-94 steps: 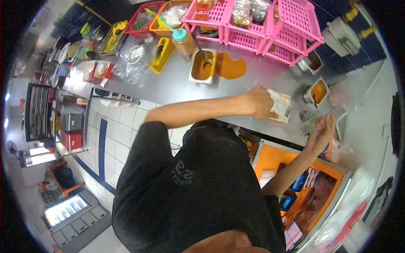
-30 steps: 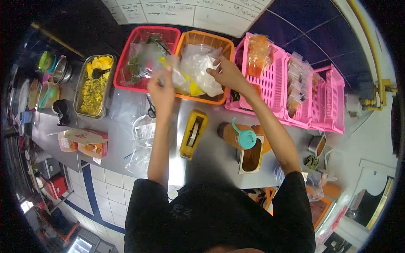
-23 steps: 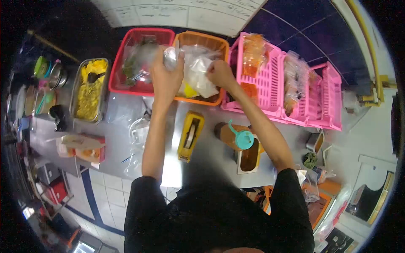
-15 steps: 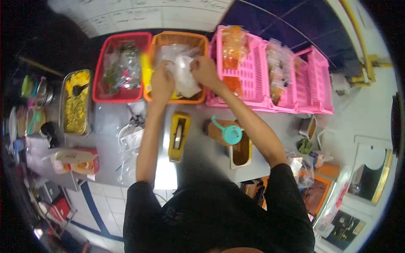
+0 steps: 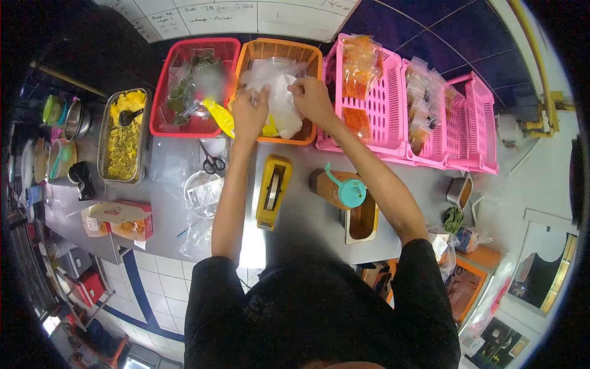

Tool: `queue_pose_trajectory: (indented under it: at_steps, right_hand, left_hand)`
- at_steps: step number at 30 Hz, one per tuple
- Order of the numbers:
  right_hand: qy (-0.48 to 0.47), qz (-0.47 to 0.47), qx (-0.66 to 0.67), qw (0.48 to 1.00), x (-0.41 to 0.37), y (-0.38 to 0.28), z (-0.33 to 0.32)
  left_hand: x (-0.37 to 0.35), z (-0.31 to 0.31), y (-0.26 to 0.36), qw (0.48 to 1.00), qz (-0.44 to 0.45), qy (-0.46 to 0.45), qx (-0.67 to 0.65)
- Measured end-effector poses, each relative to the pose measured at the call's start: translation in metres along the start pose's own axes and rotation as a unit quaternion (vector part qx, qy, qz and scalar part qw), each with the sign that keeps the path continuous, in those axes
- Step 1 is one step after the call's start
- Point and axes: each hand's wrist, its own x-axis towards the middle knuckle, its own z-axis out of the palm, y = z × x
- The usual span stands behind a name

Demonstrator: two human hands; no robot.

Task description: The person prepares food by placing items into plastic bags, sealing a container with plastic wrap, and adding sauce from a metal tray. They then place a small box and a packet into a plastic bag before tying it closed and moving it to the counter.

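Note:
Both my hands are over an orange basket [image 5: 279, 47] holding white, translucent plastic bags. My left hand [image 5: 249, 117] is closed at the left side of a white plastic bag [image 5: 283, 107], its thumb and fingers pinching the plastic. At the bag's upper right edge, my right hand [image 5: 314, 103] is also closed, fingertips pressed on it. A yellow packet [image 5: 220, 118] pokes out over the basket's left rim, beside my left wrist. Below the basket, between my forearms, a yellow tape dispenser [image 5: 272, 192] lies on the metal counter.
A red basket [image 5: 161, 101] with bagged greens stands left. Pink baskets [image 5: 384, 117] with packets are at right. Near my right forearm are a turquoise-lidded jug [image 5: 351, 193] and metal container [image 5: 361, 224]. Scissors [image 5: 212, 163], a food tray [image 5: 125, 147] and an open box [image 5: 132, 220] lie left.
The whole view has shifted, moving the baskets rightward in the picture. My hands stay at the white plastic bag in the orange basket, with small finger movements.

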Motion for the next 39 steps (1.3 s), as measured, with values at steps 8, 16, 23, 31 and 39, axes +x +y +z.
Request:
queue_pose_trajectory:
  at_steps: [8, 16, 23, 31, 39]
  right_hand:
    - [-0.002, 0.117, 0.118, 0.986, 0.000, 0.000, 0.008]
    - [-0.050, 0.092, 0.222, 0.969, -0.003, 0.000, 0.005]
    - [0.043, 0.069, 0.088, 0.993, -0.005, 0.002, 0.008]
    - [-0.044, 0.124, 0.227, 0.965, -0.013, 0.009, 0.006]
    - [0.186, -0.078, -0.069, 0.977, -0.007, -0.035, -0.081]
  left_hand:
    - [-0.008, 0.007, 0.006, 0.985, 0.071, -0.067, -0.142]
    - [0.004, 0.020, -0.016, 0.981, 0.144, -0.001, -0.132]
    - [0.008, 0.023, -0.017, 0.976, 0.015, -0.049, -0.213]
    - [0.013, 0.026, -0.007, 0.993, 0.106, -0.045, -0.021]
    - [0.025, 0.045, -0.035, 0.968, 0.124, -0.089, 0.197]
